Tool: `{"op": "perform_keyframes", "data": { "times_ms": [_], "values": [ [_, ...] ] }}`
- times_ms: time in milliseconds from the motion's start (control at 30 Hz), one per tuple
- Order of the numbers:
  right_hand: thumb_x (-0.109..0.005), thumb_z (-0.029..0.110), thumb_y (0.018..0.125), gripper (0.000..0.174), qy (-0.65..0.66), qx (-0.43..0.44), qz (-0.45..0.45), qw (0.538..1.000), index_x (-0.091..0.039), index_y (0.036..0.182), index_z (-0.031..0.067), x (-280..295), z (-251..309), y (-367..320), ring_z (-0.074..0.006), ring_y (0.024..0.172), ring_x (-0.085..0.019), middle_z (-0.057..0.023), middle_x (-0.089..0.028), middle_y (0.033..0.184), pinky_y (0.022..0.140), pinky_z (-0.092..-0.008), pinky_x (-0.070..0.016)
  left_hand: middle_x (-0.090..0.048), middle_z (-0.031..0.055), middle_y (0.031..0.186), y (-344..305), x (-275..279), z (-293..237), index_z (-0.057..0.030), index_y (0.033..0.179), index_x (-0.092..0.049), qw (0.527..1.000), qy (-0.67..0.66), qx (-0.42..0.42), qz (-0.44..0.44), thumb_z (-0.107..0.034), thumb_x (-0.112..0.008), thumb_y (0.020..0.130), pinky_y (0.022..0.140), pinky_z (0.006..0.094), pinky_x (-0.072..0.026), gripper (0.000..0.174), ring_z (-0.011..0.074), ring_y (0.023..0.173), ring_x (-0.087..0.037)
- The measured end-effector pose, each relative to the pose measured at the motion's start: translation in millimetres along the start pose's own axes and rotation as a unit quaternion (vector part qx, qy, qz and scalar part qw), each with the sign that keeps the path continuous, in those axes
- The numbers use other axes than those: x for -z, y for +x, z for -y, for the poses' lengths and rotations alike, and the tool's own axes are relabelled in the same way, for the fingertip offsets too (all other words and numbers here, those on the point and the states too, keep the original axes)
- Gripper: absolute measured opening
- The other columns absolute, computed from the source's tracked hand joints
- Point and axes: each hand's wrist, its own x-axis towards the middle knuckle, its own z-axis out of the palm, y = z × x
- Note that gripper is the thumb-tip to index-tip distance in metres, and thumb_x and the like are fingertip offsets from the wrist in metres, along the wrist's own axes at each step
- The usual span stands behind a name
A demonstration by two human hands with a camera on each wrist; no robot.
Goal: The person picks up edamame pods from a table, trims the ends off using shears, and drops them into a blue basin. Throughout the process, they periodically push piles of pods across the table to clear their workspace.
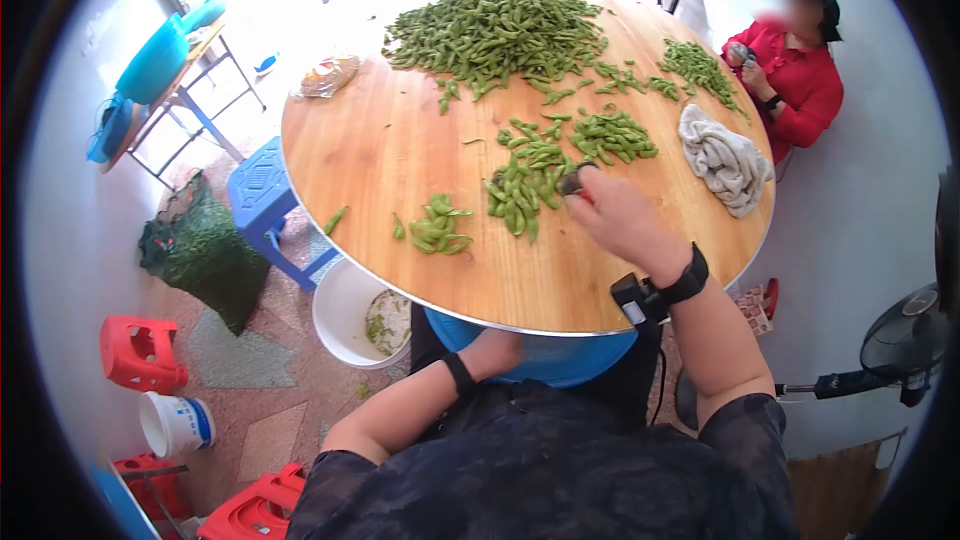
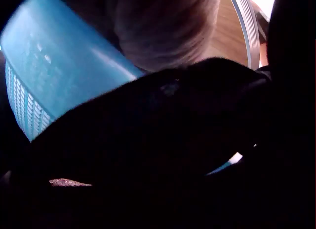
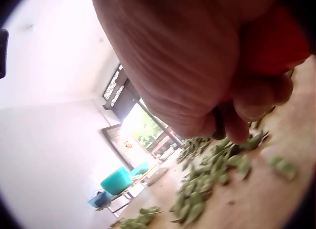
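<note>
On the floor at the left stand a blue stool (image 1: 262,190) and a white bucket (image 1: 345,315). The left hand (image 1: 495,350) sits under the bench (image 1: 360,150) rim against the blue basket (image 2: 49,76). The rim hides its fingers, so I cannot tell how they lie. On the bench lie a small heap of pods (image 1: 438,225), then the pod pile (image 1: 522,180), where the right hand (image 1: 620,215) rests, fingers (image 3: 252,103) curled tight round a red-handled tool (image 3: 281,36). Further right lies a crumpled cloth (image 1: 725,160); the big heap (image 1: 500,25) lies beyond.
</note>
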Motion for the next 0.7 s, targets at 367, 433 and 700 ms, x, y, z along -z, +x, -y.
{"op": "perform_keyframes", "data": {
  "times_ms": [367, 433, 700],
  "values": [
    [-0.057, 0.022, 0.084, 0.022, -0.140, -0.054, 0.086, 0.985, -0.053, 0.088, 0.0011, -5.7, -42.6, -24.5, -0.0379, 0.077, -0.062, -0.0205, -0.063, 0.079, 0.069, -0.0463, -0.0482, -0.056, 0.0254, 0.111, 1.8, 14.3, -19.9, 0.0029, 0.111, -0.055, 0.996, 0.072, -0.029, 0.045, -0.010, -0.053, 0.079, 0.094, 0.0464, -0.0411, 0.034, 0.0441, 0.110, -0.050],
    [-0.058, 0.022, 0.084, 0.022, -0.157, -0.046, 0.086, 0.983, -0.053, 0.088, 0.0010, -8.1, -43.7, -27.6, -0.0376, 0.078, -0.062, -0.0209, -0.063, 0.079, 0.070, -0.0462, -0.0482, -0.058, 0.0240, 0.104, -5.2, 34.1, -44.2, 0.0037, 0.105, -0.056, 0.994, 0.027, -0.016, 0.101, -0.011, -0.054, 0.083, 0.089, 0.0433, -0.0438, 0.027, 0.0414, 0.103, -0.054],
    [-0.061, 0.020, 0.087, 0.017, 0.343, -0.228, 0.139, 0.900, -0.054, 0.088, 0.0045, 14.4, -17.8, -48.2, -0.0137, 0.050, -0.052, -0.0026, -0.054, 0.062, 0.047, -0.0275, -0.0426, -0.064, 0.0043, 0.090, -15.0, 112.0, -137.9, 0.0016, 0.105, -0.058, 0.919, -0.375, 0.074, 0.092, -0.010, -0.046, 0.097, 0.077, 0.0253, -0.0474, 0.019, 0.0097, 0.084, -0.058]
  ]
}}
